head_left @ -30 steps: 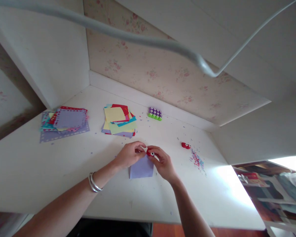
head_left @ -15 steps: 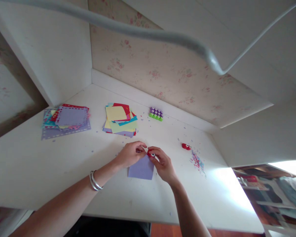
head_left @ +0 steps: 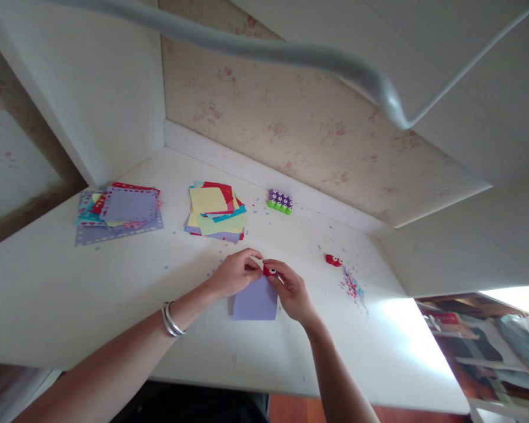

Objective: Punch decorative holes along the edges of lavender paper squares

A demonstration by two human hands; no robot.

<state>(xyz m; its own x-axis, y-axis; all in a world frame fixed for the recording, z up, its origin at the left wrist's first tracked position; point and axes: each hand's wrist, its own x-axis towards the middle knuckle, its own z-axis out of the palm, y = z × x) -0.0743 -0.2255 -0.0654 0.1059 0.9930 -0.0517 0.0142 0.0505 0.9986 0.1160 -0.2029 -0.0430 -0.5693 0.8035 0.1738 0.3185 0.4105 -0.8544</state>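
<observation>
In front of me hangs a square sheet of purple paper [head_left: 255, 301], just above or on the white table. My right hand [head_left: 291, 289] is closed around a small red craft punch [head_left: 269, 271] with a white, eye-like button, set at the sheet's top edge. My left hand [head_left: 235, 274] pinches the sheet near its upper left corner, its fingertips beside the punch. The fingers cover that corner, so any holes there are hidden. Another red punch [head_left: 334, 260] with two such buttons lies to the right, away from both hands.
A pile of plain coloured paper [head_left: 216, 220] lies behind my left hand. Further left is a stack of sheets with punched borders [head_left: 130, 205]. Purple and green punches [head_left: 280, 201] stand near the wall. Paper confetti [head_left: 353, 288] is heaped at right. A grey cable [head_left: 291, 53] crosses overhead.
The purple sheet has shifted slightly right and turned a little, its lower edge now nearly level. The red punch has turned a little in my right hand.
</observation>
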